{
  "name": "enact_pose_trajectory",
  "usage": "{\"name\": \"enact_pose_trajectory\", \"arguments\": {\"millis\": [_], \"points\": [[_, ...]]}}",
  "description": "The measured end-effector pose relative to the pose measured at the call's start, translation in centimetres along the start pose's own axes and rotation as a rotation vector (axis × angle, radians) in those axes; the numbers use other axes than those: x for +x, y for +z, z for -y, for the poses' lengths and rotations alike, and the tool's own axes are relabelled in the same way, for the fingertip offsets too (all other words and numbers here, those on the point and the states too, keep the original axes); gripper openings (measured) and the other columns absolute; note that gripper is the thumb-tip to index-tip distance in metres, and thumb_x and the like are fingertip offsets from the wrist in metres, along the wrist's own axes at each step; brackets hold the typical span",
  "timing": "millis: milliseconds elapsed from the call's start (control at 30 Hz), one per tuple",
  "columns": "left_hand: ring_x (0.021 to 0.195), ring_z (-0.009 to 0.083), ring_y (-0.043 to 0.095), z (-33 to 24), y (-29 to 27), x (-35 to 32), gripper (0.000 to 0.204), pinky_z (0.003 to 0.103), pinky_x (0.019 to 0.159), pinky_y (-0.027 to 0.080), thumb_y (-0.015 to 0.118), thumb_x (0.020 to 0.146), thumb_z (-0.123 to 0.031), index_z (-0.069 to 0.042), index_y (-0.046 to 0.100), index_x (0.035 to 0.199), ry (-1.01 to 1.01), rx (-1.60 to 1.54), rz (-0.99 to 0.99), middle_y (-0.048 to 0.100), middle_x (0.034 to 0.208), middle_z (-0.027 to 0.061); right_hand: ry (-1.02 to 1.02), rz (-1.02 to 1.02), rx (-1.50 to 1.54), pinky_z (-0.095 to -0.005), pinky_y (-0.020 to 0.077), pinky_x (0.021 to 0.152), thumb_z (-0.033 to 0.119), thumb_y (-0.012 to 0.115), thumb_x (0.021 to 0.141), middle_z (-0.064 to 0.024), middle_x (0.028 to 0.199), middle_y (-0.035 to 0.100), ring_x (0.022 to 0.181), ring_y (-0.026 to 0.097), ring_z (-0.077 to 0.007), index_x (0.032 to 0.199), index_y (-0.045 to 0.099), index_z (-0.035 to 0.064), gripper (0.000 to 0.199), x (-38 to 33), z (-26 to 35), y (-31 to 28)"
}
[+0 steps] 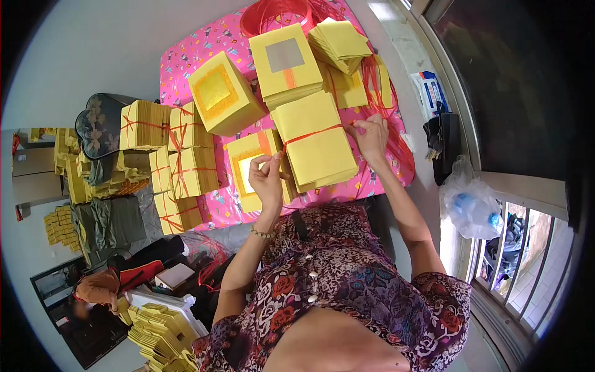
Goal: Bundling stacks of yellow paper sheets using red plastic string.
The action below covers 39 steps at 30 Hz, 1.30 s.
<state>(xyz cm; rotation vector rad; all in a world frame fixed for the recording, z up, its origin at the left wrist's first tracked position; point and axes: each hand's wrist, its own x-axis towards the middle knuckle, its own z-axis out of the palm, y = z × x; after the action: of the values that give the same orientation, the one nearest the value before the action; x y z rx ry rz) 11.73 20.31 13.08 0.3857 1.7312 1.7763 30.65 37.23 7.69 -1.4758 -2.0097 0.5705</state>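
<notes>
A thick stack of yellow paper [322, 155] lies in front of me on a pink patterned cloth [180, 68]. A red plastic string [313, 132] runs across its top from side to side. At the stack's left edge my left hand [266, 177] is closed, its fingertips pinching the string. My right hand [373, 139] is closed just off the right edge, thumb and forefinger together on the string's other side. Under and beside my left hand sits a stack of paper with orange and gold squares [238, 150].
More loose paper stacks [282, 59] and a red string coil [273, 15] lie at the back. Tied yellow bundles [186, 155] line the left. Loose red strings [396, 146] trail at right, near a barred window [527, 248]. Another person [99, 288] is at lower left beside piled paper [161, 338].
</notes>
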Motion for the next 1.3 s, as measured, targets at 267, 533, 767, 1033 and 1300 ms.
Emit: {"name": "enact_pose_trajectory", "arguments": {"millis": [267,533,767,1033,1300], "points": [[0.053,0.0045,0.05,-1.1,-0.8,0.6,0.012,0.021,0.046,0.042,0.07,0.09,-0.02,-0.013,0.06,0.092,-0.575,-0.202,-0.012,0.069,0.083,-0.0015,-0.125,-0.032,-0.095,-0.0398,0.0432,0.07,0.024,0.076,0.076,-0.0106,0.077,0.052,0.079,0.054,-0.0286,0.085,0.077,0.0132,0.014,0.0,1.3,-0.7],[0.062,0.0028,0.06,2.3,-1.4,0.7,0.017,0.019,0.052,0.044,0.061,0.096,-0.025,-0.01,0.064,0.103,-0.708,-0.603,0.083,0.067,0.087,-0.0033,-0.107,0.1,-0.149,-0.0432,0.045,0.066,0.016,0.07,0.079,-0.0141,0.078,0.06,0.076,0.062,-0.0333,0.083,0.073,0.0119,0.007,0.3,3.1,-1.5],[0.071,0.0058,0.067,0.5,-1.1,0.6,0.021,0.017,0.061,0.055,0.054,0.099,-0.016,-0.001,0.062,0.111,-0.833,-0.903,-0.092,0.068,0.091,0.0011,-0.058,0.102,0.014,-0.0458,0.0474,0.066,0.021,0.066,0.086,-0.0157,0.08,0.066,0.077,0.064,-0.0381,0.089,0.069,0.0072,0.015,0.2,1.8,-0.3],[0.069,0.0093,0.066,2.8,-1.4,1.6,0.024,0.018,0.059,0.055,0.054,0.099,-0.023,-0.003,0.063,0.108,-0.814,-0.888,-0.012,0.069,0.093,0.0032,0.109,0.357,0.155,-0.0411,0.0488,0.064,0.034,0.06,0.091,-0.017,0.079,0.069,0.072,0.067,-0.0324,0.089,0.067,0.0026,0.032,0.7,0.2,1.0],[0.078,0.015,0.064,5.8,-2.3,5.5,0.013,0.031,0.074,0.054,0.061,0.095,-0.021,-0.008,0.064,0.095,-0.6,-0.227,0.172,0.066,0.089,0.0012,0.429,0.474,0.635,-0.0336,0.044,0.051,0.032,0.056,0.094,-0.0089,0.067,0.063,0.056,0.057,-0.0139,0.081,0.062,-0.0017,0.036,0.5,-1.4,3.3]]}}
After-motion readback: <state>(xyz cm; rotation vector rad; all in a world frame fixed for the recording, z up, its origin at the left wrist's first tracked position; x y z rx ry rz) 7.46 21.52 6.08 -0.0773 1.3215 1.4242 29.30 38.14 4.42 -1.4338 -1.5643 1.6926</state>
